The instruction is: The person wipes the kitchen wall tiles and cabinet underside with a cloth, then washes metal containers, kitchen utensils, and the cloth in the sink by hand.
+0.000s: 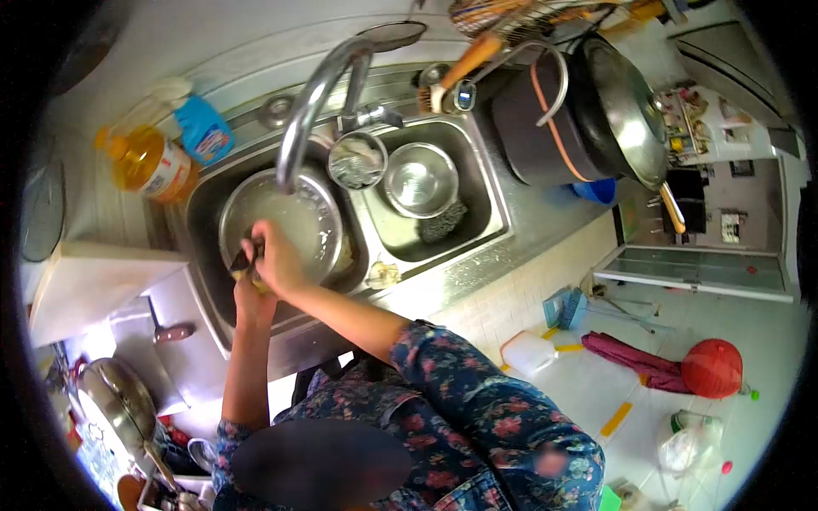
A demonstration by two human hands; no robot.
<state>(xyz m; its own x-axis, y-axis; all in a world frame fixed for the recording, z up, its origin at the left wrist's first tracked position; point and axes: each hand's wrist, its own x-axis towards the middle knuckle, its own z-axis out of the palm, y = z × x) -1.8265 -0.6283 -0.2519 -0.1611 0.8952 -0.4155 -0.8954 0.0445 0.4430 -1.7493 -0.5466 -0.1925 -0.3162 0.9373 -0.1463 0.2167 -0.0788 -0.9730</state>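
Both my hands meet over the front left of a wide metal basin [322,198], which stands under the faucet in the left sink. Cloudy, bubbly water lies in the basin. My left hand [253,300] is closed around the lower part of a small dark thing [241,262] with a yellowish patch; its kind I cannot make out. From above, the fingers of my right hand [279,262] pinch the same thing. A crumpled pale scrap [383,274] lies on the sink's front edge, to the right of my hands.
A curved faucet [298,111] arches over the basin. The right sink holds a steel bowl [422,180] and a dark scrubber [443,223]; a small metal strainer [358,162] sits on the divider. Bottles [158,166] stand left, a large dark pot [545,119] right. A knife [173,332] lies left.
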